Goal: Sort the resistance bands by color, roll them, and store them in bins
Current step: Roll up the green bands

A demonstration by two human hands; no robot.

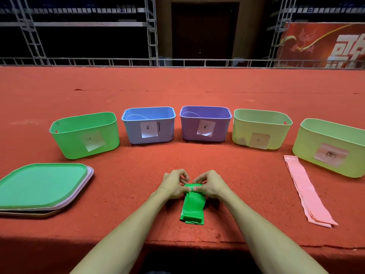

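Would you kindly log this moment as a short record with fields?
surface: red carpet
bins: five in a row, green, blue, purple, two yellow-green
lids: stacked at left, green lid on top
left hand: pinching green band
right hand: pinching same band's far end
step: rolling just begun
waiting: pink bands flat at right

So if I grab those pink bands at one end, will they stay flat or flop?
The pink bands would probably flop: they are thin flat strips lying limp on the carpet. The layers look loose and fanned at the near end, so they may slide apart. Likely light.
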